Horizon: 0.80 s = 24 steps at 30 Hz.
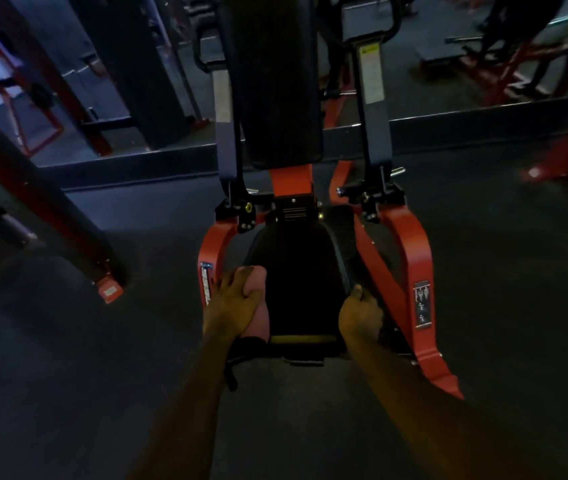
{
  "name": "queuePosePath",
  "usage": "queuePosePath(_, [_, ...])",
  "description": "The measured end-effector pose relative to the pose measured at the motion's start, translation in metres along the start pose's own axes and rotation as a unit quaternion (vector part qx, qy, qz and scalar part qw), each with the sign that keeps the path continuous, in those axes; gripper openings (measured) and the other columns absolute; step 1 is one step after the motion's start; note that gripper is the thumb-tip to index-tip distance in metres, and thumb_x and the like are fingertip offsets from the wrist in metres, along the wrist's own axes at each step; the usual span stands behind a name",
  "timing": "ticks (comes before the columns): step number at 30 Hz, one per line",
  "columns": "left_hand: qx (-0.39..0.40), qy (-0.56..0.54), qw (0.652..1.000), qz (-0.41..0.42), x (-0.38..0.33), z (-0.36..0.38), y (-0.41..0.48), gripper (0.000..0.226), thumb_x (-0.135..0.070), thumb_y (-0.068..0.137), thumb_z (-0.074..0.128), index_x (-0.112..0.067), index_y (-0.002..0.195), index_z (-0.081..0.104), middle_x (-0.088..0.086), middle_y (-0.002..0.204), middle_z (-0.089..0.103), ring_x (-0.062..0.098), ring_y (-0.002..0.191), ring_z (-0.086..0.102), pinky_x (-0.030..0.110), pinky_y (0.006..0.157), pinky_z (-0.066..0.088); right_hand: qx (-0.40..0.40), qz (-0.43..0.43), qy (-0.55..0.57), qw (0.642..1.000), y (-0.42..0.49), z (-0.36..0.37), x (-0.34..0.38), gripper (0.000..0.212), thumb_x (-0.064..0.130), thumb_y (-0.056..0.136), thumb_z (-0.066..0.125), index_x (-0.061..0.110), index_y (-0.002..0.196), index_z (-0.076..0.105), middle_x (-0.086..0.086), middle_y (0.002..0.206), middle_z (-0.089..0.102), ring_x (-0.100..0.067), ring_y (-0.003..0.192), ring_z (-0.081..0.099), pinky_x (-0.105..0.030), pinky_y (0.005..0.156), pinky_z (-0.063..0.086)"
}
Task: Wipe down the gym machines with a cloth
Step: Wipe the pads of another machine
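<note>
A red-framed gym machine stands in front of me with a black seat pad (pixel 301 278) and a tall black back pad (pixel 272 81). My left hand (pixel 235 303) holds a pink cloth (pixel 258 306) pressed against the seat's left edge. My right hand (pixel 360 315) grips the seat's right edge, fingers curled over its side. The near end of the seat shows a yellow strip (pixel 303 339).
Red frame arms (pixel 410 244) curve down on both sides of the seat. A dark slanted post with a red foot (pixel 109 289) stands to the left. A low ledge (pixel 137 164) crosses behind the machine, with more red equipment (pixel 531 64) beyond. The floor is dark rubber.
</note>
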<state>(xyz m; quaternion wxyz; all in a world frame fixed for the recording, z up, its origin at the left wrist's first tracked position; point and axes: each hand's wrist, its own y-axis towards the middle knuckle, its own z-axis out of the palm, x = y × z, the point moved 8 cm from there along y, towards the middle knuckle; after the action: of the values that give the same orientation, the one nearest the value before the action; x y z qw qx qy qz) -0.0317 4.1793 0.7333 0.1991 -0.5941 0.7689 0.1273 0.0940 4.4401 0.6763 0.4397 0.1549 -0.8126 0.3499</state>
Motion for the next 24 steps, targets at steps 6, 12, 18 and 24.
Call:
queuePosePath(6, [0.054, 0.037, 0.978, 0.2, 0.003, 0.005, 0.013, 0.077, -0.06, 0.089, 0.021, -0.027, 0.157, 0.031, 0.003, 0.166, 0.023, 0.03, 0.154, 0.015, 0.038, 0.126, 0.006, -0.15, 0.017, -0.009, 0.989, -0.019, -0.007, -0.001, 0.046, 0.03, 0.107, 0.044, -0.008, 0.12, 0.066, -0.031, 0.124, 0.065, -0.045, 0.117, 0.061, -0.044, 0.097, 0.046])
queuePosePath(12, [0.069, 0.022, 0.945, 0.319, 0.009, 0.012, -0.003, 0.068, -0.055, 0.094, 0.032, -0.029, 0.156, 0.035, -0.002, 0.166, 0.024, 0.029, 0.155, 0.013, 0.034, 0.126, 0.002, -0.223, 0.064, 0.048, 0.972, -0.058, 0.006, -0.007, 0.048, 0.029, 0.111, 0.037, -0.009, 0.122, 0.065, -0.032, 0.126, 0.064, -0.045, 0.119, 0.06, -0.044, 0.099, 0.043])
queuePosePath(18, [0.145, 0.09, 0.907, 0.386, -0.046, 0.016, 0.038, 0.09, -0.061, 0.079, 0.011, -0.022, 0.158, 0.03, 0.004, 0.165, 0.025, 0.026, 0.154, 0.013, 0.033, 0.124, -0.006, -0.273, 0.065, 0.119, 0.952, -0.071, 0.005, -0.01, 0.047, 0.029, 0.11, 0.038, -0.006, 0.126, 0.064, -0.029, 0.129, 0.063, -0.045, 0.121, 0.057, -0.042, 0.101, 0.043])
queuePosePath(24, [0.105, 0.011, 0.898, 0.427, -0.01, 0.007, -0.004, 0.071, -0.051, 0.09, 0.039, -0.024, 0.155, 0.038, 0.003, 0.163, 0.03, 0.031, 0.154, 0.015, 0.045, 0.125, 0.015, -0.301, 0.085, 0.146, 0.939, -0.079, 0.005, -0.018, 0.043, 0.03, 0.109, 0.04, 0.0, 0.122, 0.068, -0.023, 0.12, 0.068, -0.04, 0.113, 0.061, -0.038, 0.093, 0.046])
